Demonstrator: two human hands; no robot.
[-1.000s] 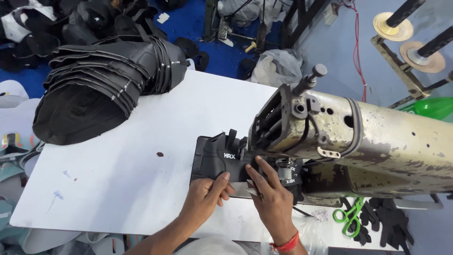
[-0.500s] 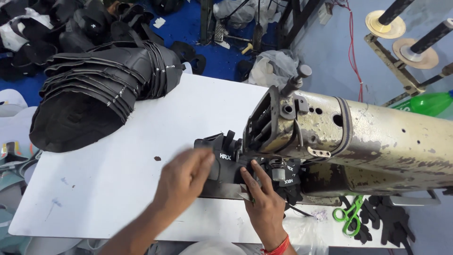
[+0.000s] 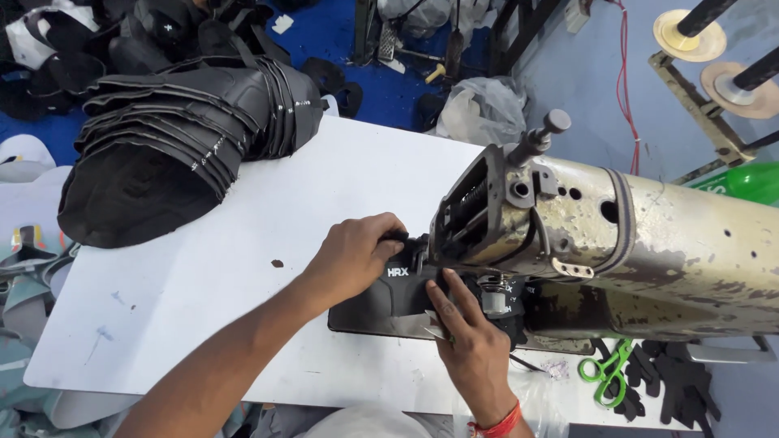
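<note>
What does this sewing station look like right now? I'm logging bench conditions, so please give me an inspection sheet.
Surface: white table, worn, with a small dark speck and faint blue marks.
Job's things: black piece lying under the head of the sewing machine, whose paint is chipped.
Clutter: stack of black pieces at the far left corner; green scissors and black offcuts by the machine base.
Grips: left hand grasps the piece's top edge; right hand presses it flat near the needle.
Cables: red cord hanging behind the machine.
Surroundings: blue floor strewn with black parts; thread stand; grey bag.
</note>
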